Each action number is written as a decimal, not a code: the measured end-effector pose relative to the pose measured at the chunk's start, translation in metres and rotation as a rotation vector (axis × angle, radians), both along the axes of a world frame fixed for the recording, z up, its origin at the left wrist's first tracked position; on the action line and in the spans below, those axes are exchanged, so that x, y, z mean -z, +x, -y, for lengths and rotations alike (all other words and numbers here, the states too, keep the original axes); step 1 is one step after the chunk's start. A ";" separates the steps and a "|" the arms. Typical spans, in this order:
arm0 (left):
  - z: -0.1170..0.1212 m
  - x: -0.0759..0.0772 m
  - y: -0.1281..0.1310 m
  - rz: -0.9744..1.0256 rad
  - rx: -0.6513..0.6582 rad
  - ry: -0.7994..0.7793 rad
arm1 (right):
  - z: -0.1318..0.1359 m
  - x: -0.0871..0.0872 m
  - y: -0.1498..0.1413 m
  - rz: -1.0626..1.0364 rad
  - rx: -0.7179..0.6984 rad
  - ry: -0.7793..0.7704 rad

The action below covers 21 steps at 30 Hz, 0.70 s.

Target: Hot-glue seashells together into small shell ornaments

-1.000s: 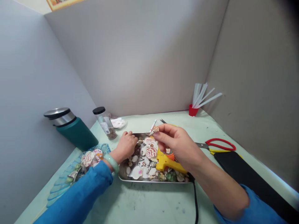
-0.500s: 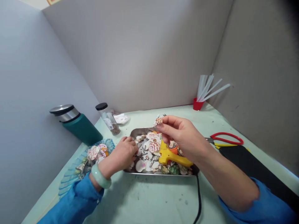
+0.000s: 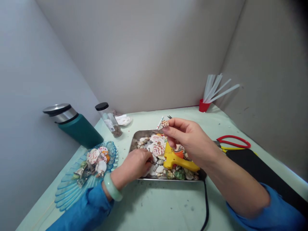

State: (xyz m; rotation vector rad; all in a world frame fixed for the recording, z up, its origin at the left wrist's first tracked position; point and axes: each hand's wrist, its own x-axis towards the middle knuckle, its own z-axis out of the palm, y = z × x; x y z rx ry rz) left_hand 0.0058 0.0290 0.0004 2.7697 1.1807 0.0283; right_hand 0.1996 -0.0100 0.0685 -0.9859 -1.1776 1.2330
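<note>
Between thumb and forefinger, my right hand [image 3: 184,133] pinches a small speckled shell [image 3: 165,124] above the back edge of a metal tray [image 3: 141,133]. My left hand [image 3: 138,162] reaches down into the tray's left part among the shells; its fingertips are hidden, so I cannot tell whether they grip anything. Scallop shells [image 3: 158,149], several small shells and greenish shells [image 3: 179,174] fill the tray. A yellow glue gun [image 3: 179,162] lies on top of them, its black cord [image 3: 206,202] running off the tray's front right corner.
At left, a blue shell-shaped dish [image 3: 69,192] holds more shells. Behind it stand a teal bottle [image 3: 81,131] and a clear jar [image 3: 109,120]. Red-handled pliers [image 3: 233,141] and a black flat object [image 3: 255,170] lie right. A red cup [image 3: 204,106] holds glue sticks [image 3: 213,88].
My left hand has moved right and deeper over the shells in the tray. My right hand still holds the speckled shell, now turned slightly. The view has shifted a little.
</note>
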 end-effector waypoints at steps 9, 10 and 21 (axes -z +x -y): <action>-0.002 0.003 -0.002 0.161 -0.026 -0.064 | -0.006 0.009 0.000 -0.015 -0.029 -0.044; -0.001 0.000 -0.001 0.185 -0.043 -0.051 | -0.007 0.011 0.000 -0.025 -0.038 -0.051; 0.008 -0.068 0.012 1.334 -0.340 -0.595 | -0.018 0.027 -0.004 -0.132 -0.105 -0.091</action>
